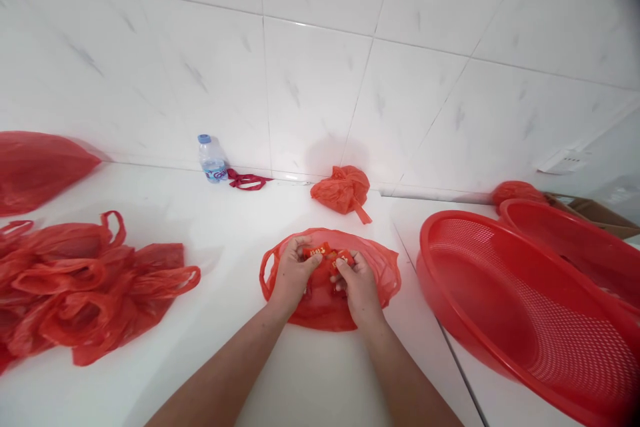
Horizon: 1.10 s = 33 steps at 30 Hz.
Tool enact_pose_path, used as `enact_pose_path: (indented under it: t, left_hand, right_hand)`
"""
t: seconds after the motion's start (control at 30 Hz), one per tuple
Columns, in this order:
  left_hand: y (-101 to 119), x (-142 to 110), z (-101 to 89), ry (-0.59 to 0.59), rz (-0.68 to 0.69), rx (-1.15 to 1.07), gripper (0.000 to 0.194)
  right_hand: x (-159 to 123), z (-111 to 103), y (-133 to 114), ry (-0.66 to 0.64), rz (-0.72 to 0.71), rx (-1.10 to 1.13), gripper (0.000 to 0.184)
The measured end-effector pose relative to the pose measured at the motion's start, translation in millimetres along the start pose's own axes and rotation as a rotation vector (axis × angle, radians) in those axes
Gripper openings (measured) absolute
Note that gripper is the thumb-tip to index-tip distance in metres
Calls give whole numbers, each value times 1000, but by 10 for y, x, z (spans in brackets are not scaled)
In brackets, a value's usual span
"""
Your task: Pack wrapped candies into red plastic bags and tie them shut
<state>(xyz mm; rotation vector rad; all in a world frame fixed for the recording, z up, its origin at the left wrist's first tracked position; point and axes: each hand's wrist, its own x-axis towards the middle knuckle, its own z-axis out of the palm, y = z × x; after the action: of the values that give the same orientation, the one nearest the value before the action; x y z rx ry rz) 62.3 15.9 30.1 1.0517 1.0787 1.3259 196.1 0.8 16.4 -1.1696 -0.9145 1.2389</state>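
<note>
A red plastic bag (325, 320) lies spread on the white table, its mouth facing up, with a loop handle at its left. Over it, my left hand (295, 270) is closed on a small red packet (316, 251) with gold lettering, pinched between thumb and fingers. Close beside it, my right hand (357, 280) pinches a similar red packet (344, 259), also with gold print. The two packets almost meet at the middle. Some small dark red items show under my fingers, too covered to make out.
Red plastic bags (85, 287) lie heaped at left, with a fuller red bag (40, 170) behind. Along the wall stand a water bottle (213, 160), a dark red strap (247, 180) and a knotted red bag (343, 190). Large red baskets (480, 280) and a cardboard box (595, 210) occupy the right.
</note>
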Motion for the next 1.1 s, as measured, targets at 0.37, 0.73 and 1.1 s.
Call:
enact_pose_path:
  t: [0.37,0.73,1.1]
  left_hand:
    - [-103,31,-34,-97,-35,37,28]
    - [-82,-4,-35,-31,-66,121,23]
    - [-82,-8,-30,-76,-48,139,15]
  right_hand:
    - [13,-1,44,-59,65,78,25]
    - [-3,1,33,-46,55,42,23]
    - [32,-35,112,-73,45,77,21]
